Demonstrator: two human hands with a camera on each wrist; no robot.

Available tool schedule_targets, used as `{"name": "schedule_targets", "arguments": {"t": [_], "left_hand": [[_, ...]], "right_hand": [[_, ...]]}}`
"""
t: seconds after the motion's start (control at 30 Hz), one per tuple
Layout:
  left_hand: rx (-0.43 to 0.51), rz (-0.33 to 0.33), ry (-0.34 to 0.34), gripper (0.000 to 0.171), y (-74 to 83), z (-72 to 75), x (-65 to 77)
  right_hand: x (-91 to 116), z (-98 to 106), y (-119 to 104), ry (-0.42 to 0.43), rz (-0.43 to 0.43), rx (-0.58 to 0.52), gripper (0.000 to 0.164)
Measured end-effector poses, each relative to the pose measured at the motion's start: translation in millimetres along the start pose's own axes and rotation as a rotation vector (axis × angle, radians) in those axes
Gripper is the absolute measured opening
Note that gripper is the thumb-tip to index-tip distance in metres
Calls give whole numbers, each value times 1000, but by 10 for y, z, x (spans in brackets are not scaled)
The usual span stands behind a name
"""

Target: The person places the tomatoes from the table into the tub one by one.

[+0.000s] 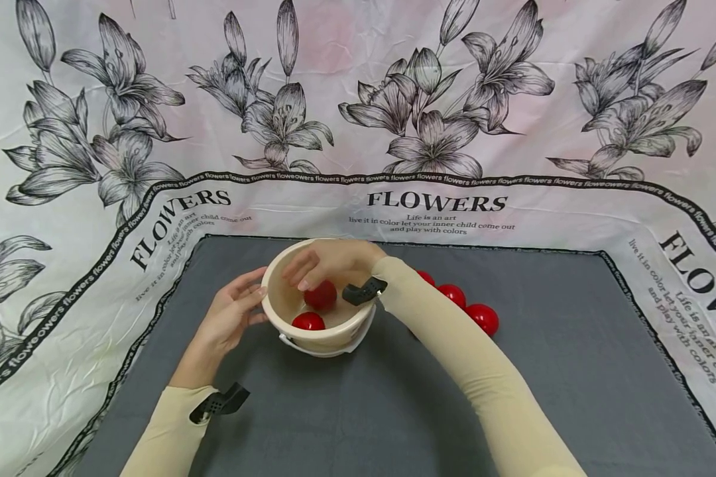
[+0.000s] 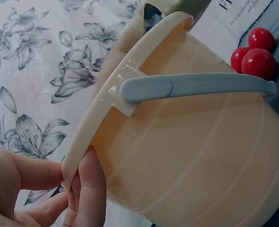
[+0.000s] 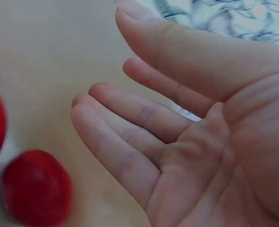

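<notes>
Bucket (image 1: 322, 335) of smooth cream plastic, round-mouthed, stands near the middle of the head frame, with two glossy red spheres inside: an upper ball (image 1: 321, 295) below the right hand's fingers, and a lower ball (image 1: 308, 321), its bottom cut off by the near rim. Left hand (image 1: 229, 311), left of centre, pinches the rim between thumb and fingers; the left wrist view shows the fingertips against the outer wall. Right hand (image 1: 337, 260) reaches over the bucket's mouth, fingers apart and loosely extended; the right wrist view shows its palm bare, holding nothing. Both inner balls show at that view's lower left, one sliced by the frame edge, both blurred; whether any fingertip touches a ball in the head view is hard to tell.

Right of the bucket lies a row of outer balls (image 1: 483, 319), three visible, the farthest partly covered by the cream sleeve (image 1: 447, 344). Whether more lie behind that arm cannot be made out. A curved handle (image 2: 196, 86), pale and slightly shiny, hangs against the bucket's faintly ribbed side. Beneath is a matte grey cloth (image 1: 573, 371), bordered by wrinkled, satiny white fabric (image 1: 429, 199) with line-drawn lilies, its lettering cut off at the right edge.
</notes>
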State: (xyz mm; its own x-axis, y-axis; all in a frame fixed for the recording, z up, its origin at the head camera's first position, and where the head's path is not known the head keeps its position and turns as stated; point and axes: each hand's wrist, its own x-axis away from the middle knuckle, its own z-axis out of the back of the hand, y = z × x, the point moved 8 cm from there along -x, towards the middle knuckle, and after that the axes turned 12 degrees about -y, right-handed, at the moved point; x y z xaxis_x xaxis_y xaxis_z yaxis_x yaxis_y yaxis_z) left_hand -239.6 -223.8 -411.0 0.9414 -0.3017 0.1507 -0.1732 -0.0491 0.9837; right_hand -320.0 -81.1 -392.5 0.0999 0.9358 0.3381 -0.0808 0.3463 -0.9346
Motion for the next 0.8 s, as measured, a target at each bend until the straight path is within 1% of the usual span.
{"name": "schedule_targets", "arguments": {"t": [0.1, 0.2, 0.33, 0.5, 0.63, 0.8], "left_hand": [[4, -2, 3, 56, 0, 3, -5], [4, -1, 5, 55, -1, 4, -10], [7, 3, 6, 55, 0, 2, -10], [6, 0, 8, 54, 3, -3, -13], [6, 1, 11, 54, -4, 0, -13], [5, -1, 12, 54, -2, 4, -8]], "right_hand": [[116, 93, -141, 35, 21, 112, 50], [237, 177, -213, 71, 51, 162, 49], [445, 264, -239, 132, 95, 149, 51], [820, 395, -228, 242, 153, 107, 49], [1118, 495, -144, 336, 162, 65, 48], [1404, 595, 9, 423, 160, 43, 47]]}}
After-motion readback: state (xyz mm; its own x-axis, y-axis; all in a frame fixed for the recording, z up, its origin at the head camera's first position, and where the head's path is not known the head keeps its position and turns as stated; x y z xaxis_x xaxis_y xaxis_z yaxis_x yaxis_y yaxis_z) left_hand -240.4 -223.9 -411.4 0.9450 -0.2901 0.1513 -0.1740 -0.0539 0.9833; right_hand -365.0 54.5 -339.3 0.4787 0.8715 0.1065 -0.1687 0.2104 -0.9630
